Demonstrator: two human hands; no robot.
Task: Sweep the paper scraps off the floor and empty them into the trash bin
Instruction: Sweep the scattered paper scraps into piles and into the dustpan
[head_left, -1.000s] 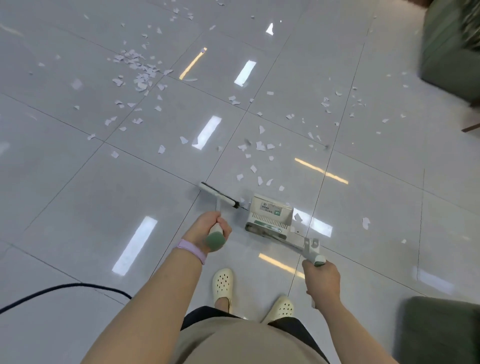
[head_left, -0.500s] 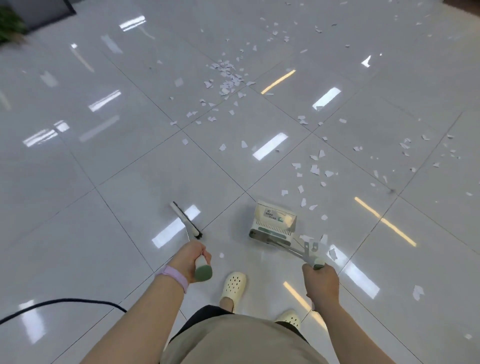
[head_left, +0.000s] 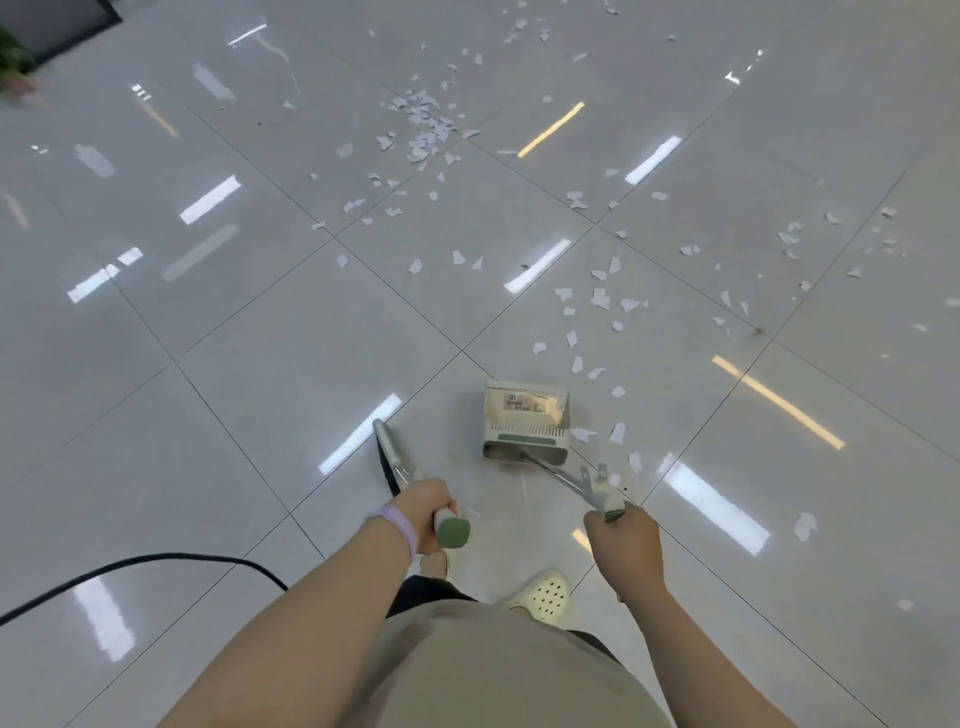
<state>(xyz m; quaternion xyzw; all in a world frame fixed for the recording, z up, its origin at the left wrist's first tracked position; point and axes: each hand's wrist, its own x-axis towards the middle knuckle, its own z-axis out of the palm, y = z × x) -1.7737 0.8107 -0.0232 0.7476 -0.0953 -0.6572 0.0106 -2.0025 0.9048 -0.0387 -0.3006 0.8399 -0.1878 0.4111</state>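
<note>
Both hands were closed around tool handles. The left hand (head_left: 428, 512), a lilac wristband (head_left: 396, 529) on its wrist, gripped the green-capped handle of a broom (head_left: 390, 457), whose narrow head with dark bristles lay low near the floor, ahead and to the left of the hand. The right hand (head_left: 626, 540) gripped the end of the long metal handle of a dustpan (head_left: 524, 421), a pale, upright box-shaped pan with a label on its face and a green strip near its bottom edge; whether it rested on the tiles or hung just above them could not be told.

White paper scraps (head_left: 600, 299) lay scattered over the glossy grey tiled floor (head_left: 260, 389): several just beside the dustpan on its right, a loose trail running ahead of it, a denser cluster further off towards the top of the view, and more spread out to the far right. The broom head stood apart from all of them.

One cream perforated clog (head_left: 545, 592) showed below the hands. A black cable (head_left: 156, 558) curved across the floor at the lower left.
</note>
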